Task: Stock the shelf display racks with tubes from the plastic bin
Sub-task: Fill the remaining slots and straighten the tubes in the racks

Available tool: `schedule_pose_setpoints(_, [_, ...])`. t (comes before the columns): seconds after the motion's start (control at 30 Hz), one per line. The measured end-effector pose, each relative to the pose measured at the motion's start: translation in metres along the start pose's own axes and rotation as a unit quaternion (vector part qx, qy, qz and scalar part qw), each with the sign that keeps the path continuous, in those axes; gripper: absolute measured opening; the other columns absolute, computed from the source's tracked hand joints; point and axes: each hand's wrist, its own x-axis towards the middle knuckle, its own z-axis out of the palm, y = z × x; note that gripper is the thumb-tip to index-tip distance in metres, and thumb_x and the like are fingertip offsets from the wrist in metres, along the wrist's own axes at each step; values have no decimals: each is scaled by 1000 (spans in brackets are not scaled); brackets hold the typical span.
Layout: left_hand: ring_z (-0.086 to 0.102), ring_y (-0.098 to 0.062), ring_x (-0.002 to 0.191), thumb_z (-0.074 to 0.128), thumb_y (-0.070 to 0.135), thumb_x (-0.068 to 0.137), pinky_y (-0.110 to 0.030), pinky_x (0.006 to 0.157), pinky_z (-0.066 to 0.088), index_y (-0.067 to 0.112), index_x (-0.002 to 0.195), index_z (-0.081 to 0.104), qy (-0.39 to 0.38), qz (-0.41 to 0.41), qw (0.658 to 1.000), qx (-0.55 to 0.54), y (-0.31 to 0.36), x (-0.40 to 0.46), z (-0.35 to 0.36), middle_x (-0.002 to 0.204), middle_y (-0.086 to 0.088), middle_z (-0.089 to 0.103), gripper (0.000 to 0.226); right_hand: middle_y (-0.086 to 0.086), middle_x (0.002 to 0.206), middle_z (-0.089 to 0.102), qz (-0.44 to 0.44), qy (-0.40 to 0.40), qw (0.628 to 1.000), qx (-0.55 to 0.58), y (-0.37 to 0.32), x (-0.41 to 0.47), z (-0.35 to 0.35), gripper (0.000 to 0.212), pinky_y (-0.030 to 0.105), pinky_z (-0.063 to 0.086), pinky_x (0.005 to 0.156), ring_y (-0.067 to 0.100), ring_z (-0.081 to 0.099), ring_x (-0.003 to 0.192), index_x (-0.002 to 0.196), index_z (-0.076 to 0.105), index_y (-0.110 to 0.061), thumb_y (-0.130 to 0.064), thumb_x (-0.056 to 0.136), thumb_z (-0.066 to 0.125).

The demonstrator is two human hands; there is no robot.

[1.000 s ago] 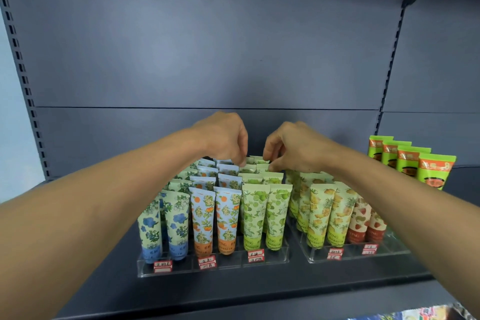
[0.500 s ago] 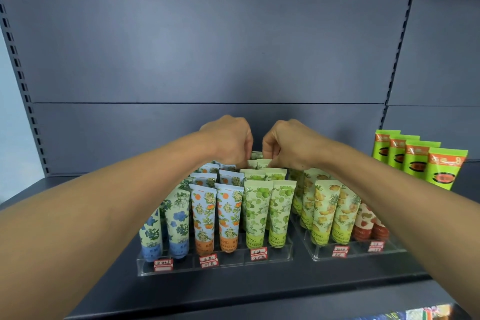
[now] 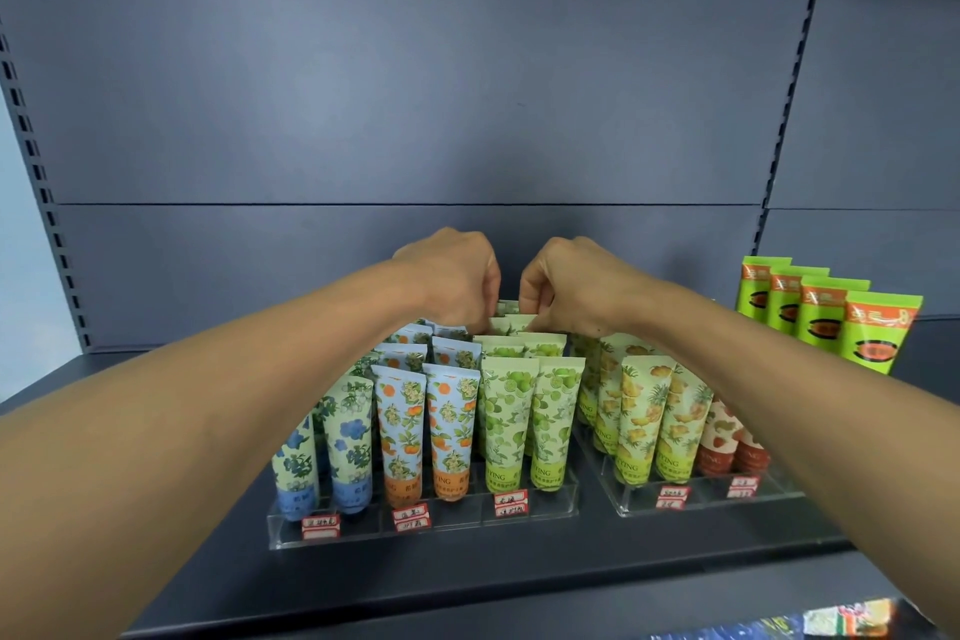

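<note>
Curled left hand [image 3: 457, 276] and right hand [image 3: 566, 283], pinching rear pale-green lime-print tubes [image 3: 511, 322] in clear acrylic rack [image 3: 431, 525], atop dark grey metal shelf [image 3: 467, 582].

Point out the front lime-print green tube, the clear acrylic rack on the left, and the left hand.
Front lime-print green tube [image 3: 506, 424]: head view, middle of its body.
Clear acrylic rack on the left [image 3: 550, 509]: head view, front wall.
Left hand [image 3: 457, 276]: head view, back of the hand.
</note>
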Motion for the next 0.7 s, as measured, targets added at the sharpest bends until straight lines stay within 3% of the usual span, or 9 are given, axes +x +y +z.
schedule_pose_setpoints(0.23, [60, -15, 79, 73, 11, 74, -31, 75, 54, 27, 57, 57, -7, -3, 1000, 0, -3, 2, 2, 68, 11, 58, 28, -14, 63, 55, 7, -7, 1000, 3, 0, 0, -1, 7, 10, 41, 55, 0, 52, 60, 79, 69, -15, -14, 78, 76])
schedule_pose_setpoints(0.57, [60, -17, 80, 72, 16, 75, -33, 75, 54, 27, 57, 55, -2, -2, 1000, 4, -3, 2, 4, 68, 12, 56, 27, -15, 65, 57, 7, -3, 1000, 16, 0, 0, -3, 8, 20, 50, 68, 0, 55, 63, 83, 72, -12, -14, 77, 77])
schedule_pose_setpoints(0.7, [60, -16, 81, 73, 17, 74, -34, 76, 55, 27, 57, 56, 0, -8, 1000, 5, -3, 1, 4, 69, 12, 56, 26, -11, 69, 64, 19, 8, 999, 41, 3, -1, -7, 11, 17, 50, 65, 3, 60, 68, 83, 72, -14, -12, 74, 79])
